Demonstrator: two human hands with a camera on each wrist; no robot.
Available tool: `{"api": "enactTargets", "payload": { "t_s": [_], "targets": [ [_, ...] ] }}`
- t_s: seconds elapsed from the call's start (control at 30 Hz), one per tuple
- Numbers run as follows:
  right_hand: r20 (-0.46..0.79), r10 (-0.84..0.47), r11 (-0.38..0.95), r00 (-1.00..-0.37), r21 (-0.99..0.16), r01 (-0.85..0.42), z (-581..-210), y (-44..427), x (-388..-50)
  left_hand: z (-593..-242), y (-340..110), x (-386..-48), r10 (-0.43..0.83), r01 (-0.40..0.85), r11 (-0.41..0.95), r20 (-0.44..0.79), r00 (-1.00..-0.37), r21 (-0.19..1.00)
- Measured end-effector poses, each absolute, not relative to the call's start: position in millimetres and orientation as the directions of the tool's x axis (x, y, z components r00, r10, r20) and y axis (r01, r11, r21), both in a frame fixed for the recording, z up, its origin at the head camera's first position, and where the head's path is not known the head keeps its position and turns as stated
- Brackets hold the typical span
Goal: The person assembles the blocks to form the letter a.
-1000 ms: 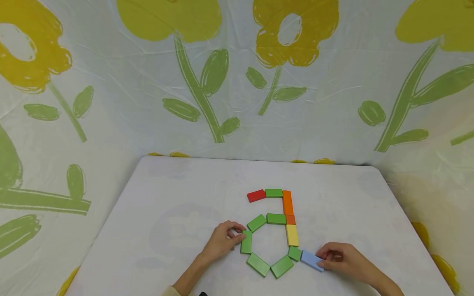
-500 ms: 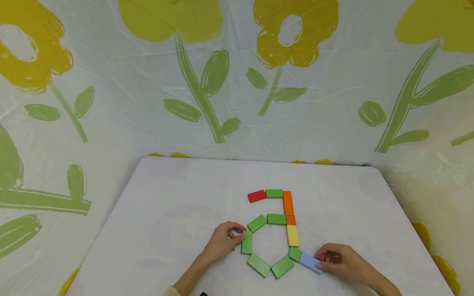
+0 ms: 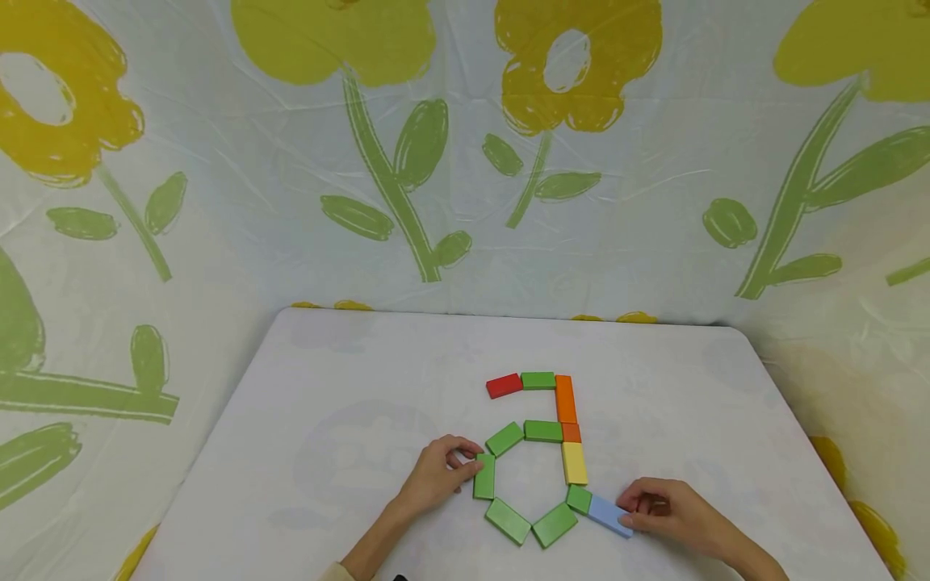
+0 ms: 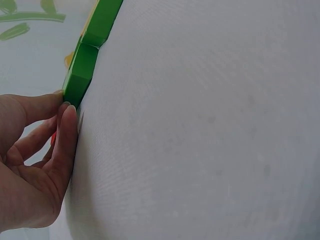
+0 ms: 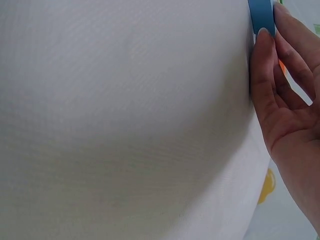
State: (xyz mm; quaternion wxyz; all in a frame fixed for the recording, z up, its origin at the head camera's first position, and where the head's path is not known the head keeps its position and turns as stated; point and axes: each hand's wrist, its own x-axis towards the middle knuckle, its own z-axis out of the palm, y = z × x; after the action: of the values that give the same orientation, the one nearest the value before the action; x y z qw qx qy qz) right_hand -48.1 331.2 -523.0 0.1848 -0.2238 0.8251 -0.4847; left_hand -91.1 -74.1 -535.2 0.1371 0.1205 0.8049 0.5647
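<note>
My right hand [image 3: 672, 511] pinches the outer end of a blue block [image 3: 607, 515] between thumb and fingers. That block lies flat and slanted, its upper left end against a small green block [image 3: 578, 499]. On the other side, my left hand [image 3: 437, 470] pinches a green block [image 3: 483, 476] that stands lengthwise at the left of a ring of blocks. In the left wrist view, thumb and fingertips meet at one end of this green block [image 4: 80, 77]. The right wrist view has the blue block [image 5: 262, 17] at its top edge, gripped by the fingertips.
More flat blocks continue the figure: a yellow block [image 3: 574, 463], a small dark orange one [image 3: 571, 432], a long orange one [image 3: 565, 399] and a red one [image 3: 504, 386], plus several green ones. They lie on a white table [image 3: 349, 363] before a flower-print cloth [image 3: 291, 161].
The blue block has shifted left against the small green block, closing the small gap between them. My right hand moved slightly left with it. The left hand has stayed put.
</note>
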Motion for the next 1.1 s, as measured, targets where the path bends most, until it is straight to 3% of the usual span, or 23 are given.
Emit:
{"api": "enactTargets", "payload": {
  "t_s": [0.23,0.5,0.63,0.7,0.8,0.93,1.1],
  "targets": [
    [-0.076,-0.548,0.424,-0.833,-0.883,-0.198,-523.9,329.9,-48.7,-535.9,-75.8,-91.0,0.35,0.047,0.327,-0.075,-0.934,0.944],
    [-0.213,-0.487,0.516,-0.847,-0.853,-0.082,-517.9,325.4,-55.2,-535.3,-76.8,-91.6,0.334,0.034,0.343,-0.088,-0.938,0.939],
    [-0.214,-0.428,0.564,-0.878,-0.822,-0.075,-513.0,324.1,-59.8,-532.5,-77.8,-93.1,0.33,0.033,0.345,-0.089,-0.94,0.938],
    [-0.135,-0.407,0.575,-0.904,-0.806,-0.138,-509.9,325.1,-62.9,-529.9,-79.4,-95.5,0.326,0.035,0.35,-0.087,-0.941,0.936],
    [0.09,-0.385,0.576,-0.918,-0.754,-0.316,-505.7,327.9,-69.1,-525.0,-84.8,-101.5,0.299,0.051,0.382,-0.072,-0.952,0.923],
    [0.38,-0.347,0.612,-0.857,-0.601,-0.514,-500.2,334.5,-78.4,-517.2,-94.0,-113.1,0.238,0.1,0.48,-0.02,-0.971,0.872],
    [0.534,-0.309,0.676,-0.787,-0.459,-0.577,-490.9,345.1,-89.8,-506.1,-107.5,-129.5,0.182,0.175,0.568,0.084,-0.98,0.804]
  ]
}}
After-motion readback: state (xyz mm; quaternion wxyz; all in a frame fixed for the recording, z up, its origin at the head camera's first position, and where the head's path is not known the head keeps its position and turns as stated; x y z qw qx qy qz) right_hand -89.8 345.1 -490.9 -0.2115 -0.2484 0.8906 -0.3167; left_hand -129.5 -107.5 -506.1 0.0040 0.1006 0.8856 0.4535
